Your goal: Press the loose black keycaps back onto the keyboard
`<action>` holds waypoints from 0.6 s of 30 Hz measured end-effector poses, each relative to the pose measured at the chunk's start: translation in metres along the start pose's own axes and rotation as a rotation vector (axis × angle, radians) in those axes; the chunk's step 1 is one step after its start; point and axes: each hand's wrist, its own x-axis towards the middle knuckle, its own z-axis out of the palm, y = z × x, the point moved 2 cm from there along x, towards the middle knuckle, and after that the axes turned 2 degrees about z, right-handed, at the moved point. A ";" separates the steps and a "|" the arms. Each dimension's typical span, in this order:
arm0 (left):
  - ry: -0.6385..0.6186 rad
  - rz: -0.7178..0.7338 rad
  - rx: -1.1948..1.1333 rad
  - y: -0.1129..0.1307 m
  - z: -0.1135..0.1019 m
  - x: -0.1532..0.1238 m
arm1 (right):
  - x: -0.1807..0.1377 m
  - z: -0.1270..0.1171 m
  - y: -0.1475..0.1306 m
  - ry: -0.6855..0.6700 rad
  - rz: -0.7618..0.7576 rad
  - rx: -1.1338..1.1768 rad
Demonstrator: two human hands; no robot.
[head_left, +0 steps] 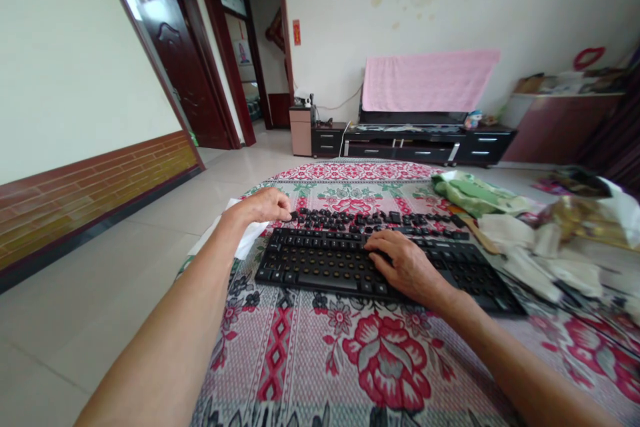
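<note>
At left, the left hand [265, 205] bends its curled fingers to a black keycap [294, 215] at their tips; whether they pinch it, I cannot tell. Loose keycaps [367, 220] stretch rightward from there, behind the partly stripped computer keyboard [320, 263], which lies on the floral tablecloth [300, 347]. The right hand [403, 263] rests across the keyboard's middle, its grip unclear.

Left fingers [284, 208] beside loose keycaps [395, 217], right fingers [384, 241] on black keyboard [327, 282]
</note>
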 end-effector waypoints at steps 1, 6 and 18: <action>-0.019 -0.010 -0.056 0.001 0.000 -0.006 | 0.000 -0.001 0.000 0.004 -0.004 0.001; -0.068 -0.111 -0.350 0.009 0.009 -0.030 | 0.008 -0.003 -0.008 0.022 -0.023 0.053; -0.223 -0.036 -0.431 0.022 0.023 -0.033 | 0.064 0.040 -0.076 0.001 -0.018 0.165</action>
